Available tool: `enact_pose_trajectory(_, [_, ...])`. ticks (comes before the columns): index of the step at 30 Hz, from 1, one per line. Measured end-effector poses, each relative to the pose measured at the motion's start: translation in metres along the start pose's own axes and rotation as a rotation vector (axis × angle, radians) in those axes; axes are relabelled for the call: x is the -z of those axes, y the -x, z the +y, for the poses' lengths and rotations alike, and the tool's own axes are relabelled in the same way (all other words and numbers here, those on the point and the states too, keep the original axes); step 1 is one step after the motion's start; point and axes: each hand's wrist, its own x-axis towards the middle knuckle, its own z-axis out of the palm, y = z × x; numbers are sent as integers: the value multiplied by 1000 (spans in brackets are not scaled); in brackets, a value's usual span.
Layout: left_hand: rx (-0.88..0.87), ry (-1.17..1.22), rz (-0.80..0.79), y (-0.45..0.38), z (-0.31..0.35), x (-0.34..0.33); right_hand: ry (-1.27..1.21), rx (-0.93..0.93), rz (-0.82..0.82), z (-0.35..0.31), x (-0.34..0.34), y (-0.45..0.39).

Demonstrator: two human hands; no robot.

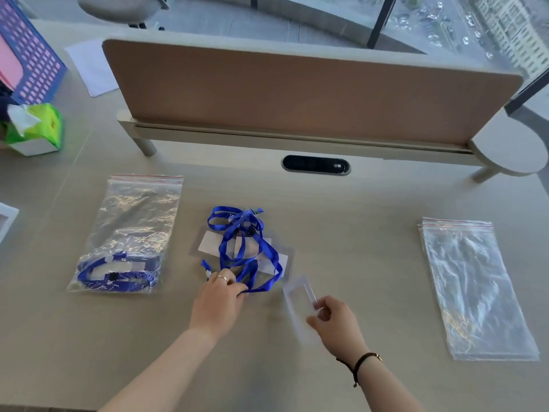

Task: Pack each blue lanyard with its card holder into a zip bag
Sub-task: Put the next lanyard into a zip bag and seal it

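Pinched between right hand (332, 319) thumb and fingers, a clear card holder (298, 304) hangs just right of the lanyard pile (243, 248). Left hand (219, 295) curls its fingers on a strap at the pile's near edge. Left of the pile lies a packed bag (130, 233); empty bags (472, 286) lie well right. Tangled straps could drag several lanyards along at once.

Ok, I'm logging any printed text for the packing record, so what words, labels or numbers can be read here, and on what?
None can be read.
Black oval cable port in the desk: a small pale mark, too blurred to read.
Green tissue pack: no legible print.
White paper inserts in the clear card holders under the loose blue lanyards: look blank.
Clear zip bags, filled and stacked: only red lines at the seal, no text.
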Motion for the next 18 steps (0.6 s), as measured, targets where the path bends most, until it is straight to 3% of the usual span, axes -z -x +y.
enact_pose_trajectory(5, [-21,145,132,3,13,23,-105,16,5,-13,26,8])
enact_pose_trajectory(8, [7,338,97,0,32,47,-129,40,34,-24,42,13])
enact_pose_trajectory(13, [214,761,-4,-10,69,102,-171,110,-11,-47,69,22])
enact_pose_trajectory(18, [99,877,-62,-15,99,149,-158,234,-101,-76,95,27])
